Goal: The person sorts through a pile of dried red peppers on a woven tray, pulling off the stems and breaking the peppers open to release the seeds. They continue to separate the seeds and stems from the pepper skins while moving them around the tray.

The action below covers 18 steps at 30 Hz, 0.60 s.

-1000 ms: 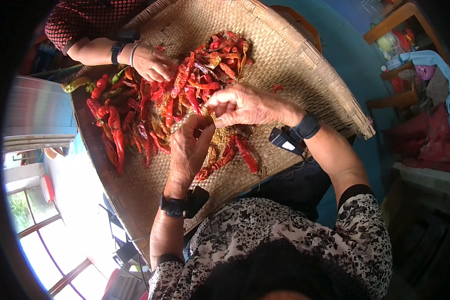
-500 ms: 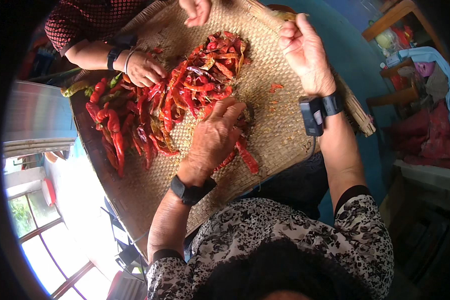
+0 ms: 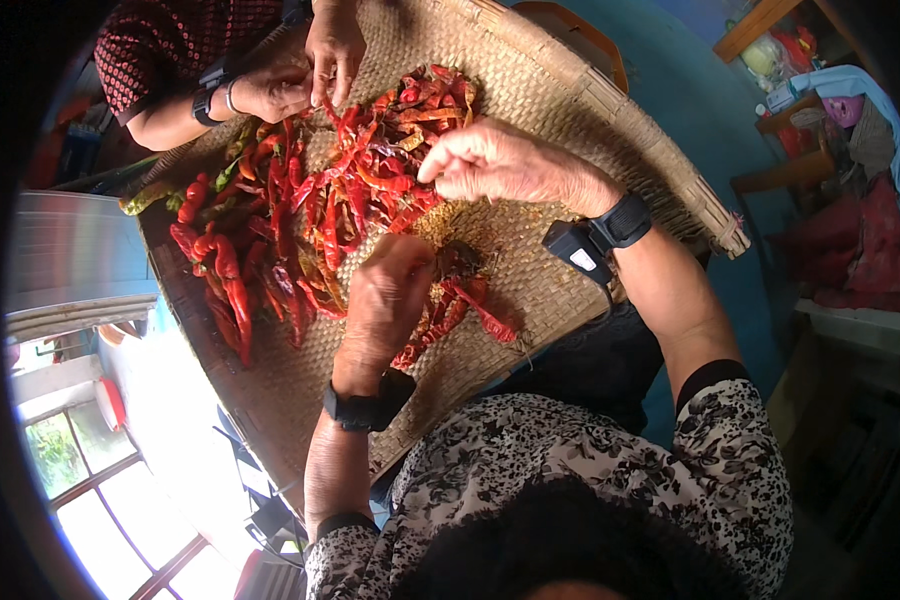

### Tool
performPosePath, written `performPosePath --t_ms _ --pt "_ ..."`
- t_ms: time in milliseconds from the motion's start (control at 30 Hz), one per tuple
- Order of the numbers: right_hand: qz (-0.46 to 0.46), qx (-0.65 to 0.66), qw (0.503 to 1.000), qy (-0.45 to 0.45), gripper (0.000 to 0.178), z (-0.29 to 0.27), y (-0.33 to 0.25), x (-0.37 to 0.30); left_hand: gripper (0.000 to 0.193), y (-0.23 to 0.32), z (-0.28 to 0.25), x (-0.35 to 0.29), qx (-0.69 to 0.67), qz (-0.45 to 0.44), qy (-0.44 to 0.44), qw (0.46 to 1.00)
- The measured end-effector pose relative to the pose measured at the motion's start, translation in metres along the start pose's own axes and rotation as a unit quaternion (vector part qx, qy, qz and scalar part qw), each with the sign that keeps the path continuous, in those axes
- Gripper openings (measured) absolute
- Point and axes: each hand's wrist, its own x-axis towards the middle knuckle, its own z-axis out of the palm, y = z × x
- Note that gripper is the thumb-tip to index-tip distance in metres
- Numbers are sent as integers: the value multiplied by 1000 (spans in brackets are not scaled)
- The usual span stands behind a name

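Observation:
Red chili peppers (image 3: 355, 190), mostly wrinkled and dried, lie heaped on a woven tray (image 3: 560, 250). My left hand (image 3: 390, 290) is closed over the tray's near middle, its fingertips turned away from view; what it holds, if anything, is hidden. Over the heap's right edge, my right hand (image 3: 500, 168) has its fingers curled together, and I cannot make out anything in them. Yellow chili seeds (image 3: 440, 222) are scattered between my hands. Several shrivelled red chilies (image 3: 475, 300) form a smaller pile just right of my left hand.
Across the tray, a co-worker's two hands (image 3: 300, 85) meet above the far left of the heap. Some greenish chilies (image 3: 150, 197) lie at the tray's left corner. A wooden rack with cloths (image 3: 870, 140) stands at the right, and a window (image 3: 100, 450) is at the lower left.
My right hand has come down and left from beyond the tray's right edge to the heap. My left hand has drawn back from the chilies and closed. The co-worker's hands have come together.

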Motion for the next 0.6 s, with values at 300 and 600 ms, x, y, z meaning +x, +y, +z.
performPosePath --t_ms 300,600 --pt "72 -242 954 -163 20 40 -8 0 13 -4 -11 -20 -135 -152 57 978" --pt "43 -279 947 -152 25 44 -4 -5 15 -5 -6 -19 -154 -178 79 969"
